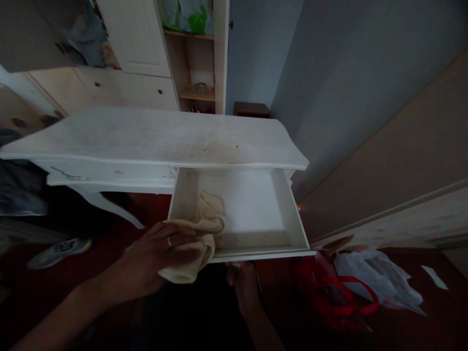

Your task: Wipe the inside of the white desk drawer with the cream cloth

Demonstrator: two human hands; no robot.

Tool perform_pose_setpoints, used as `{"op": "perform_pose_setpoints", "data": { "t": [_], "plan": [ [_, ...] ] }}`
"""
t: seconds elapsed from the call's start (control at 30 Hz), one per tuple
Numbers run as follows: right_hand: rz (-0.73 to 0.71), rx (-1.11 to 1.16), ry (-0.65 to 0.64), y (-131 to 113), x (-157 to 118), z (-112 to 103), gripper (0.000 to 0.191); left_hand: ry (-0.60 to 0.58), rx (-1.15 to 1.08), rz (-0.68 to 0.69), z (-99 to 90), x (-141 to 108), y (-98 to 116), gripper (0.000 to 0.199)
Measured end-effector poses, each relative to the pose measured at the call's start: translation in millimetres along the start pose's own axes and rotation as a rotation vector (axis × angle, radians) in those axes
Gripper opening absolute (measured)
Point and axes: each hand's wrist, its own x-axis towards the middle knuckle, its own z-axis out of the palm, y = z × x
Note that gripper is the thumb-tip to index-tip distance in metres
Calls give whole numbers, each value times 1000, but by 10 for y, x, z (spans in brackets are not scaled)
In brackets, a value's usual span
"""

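Though loosely closed — left hand [153,256] on cloth [209,223]

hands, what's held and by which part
The left hand holds the cloth by its near end; the right hand is at the drawer front, grip unclear.

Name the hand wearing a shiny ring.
The left hand, gripping the crumpled cream cloth; the right hand, at the front of the open white drawer, shows none.

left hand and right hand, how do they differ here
The left hand grips a beige cloth; the right hand holds none. The left hand shows a ring; the right hand shows none. The left hand is higher in view than the right hand. Both are near the open drawer.
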Motion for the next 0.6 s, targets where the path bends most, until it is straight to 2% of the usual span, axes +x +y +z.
{"op": "perform_pose_setpoints", "data": {
  "t": [0.1, 0.2, 0.3, 0.4, 0.5, 0.6],
  "plan": [
    [20, -7, 15, -19, -3, 2, 42, 16, 68, 62, -39, -120, -103, 64],
    [14, -1, -4, -33, -15, -10, 40, 59, 159, 58, -22, -99, -250, 68],
    [9, 5, -7, -34, -31, -22, 38, 92, 217, 74, 14, 25, -468, 66],
    [8, -2, 11, -34, -44, -18, 37, 214, 218, 86, 45, 188, -749, 59],
    [3, -20, 25, -34, -54, -12, 37, 331, 236, 80, 54, 353, -1016, 62],
    [-5, -36, 39, -19, -50, -31, 36, 406, 281, 77, 55, 501, -1185, 63]
  ]
}}
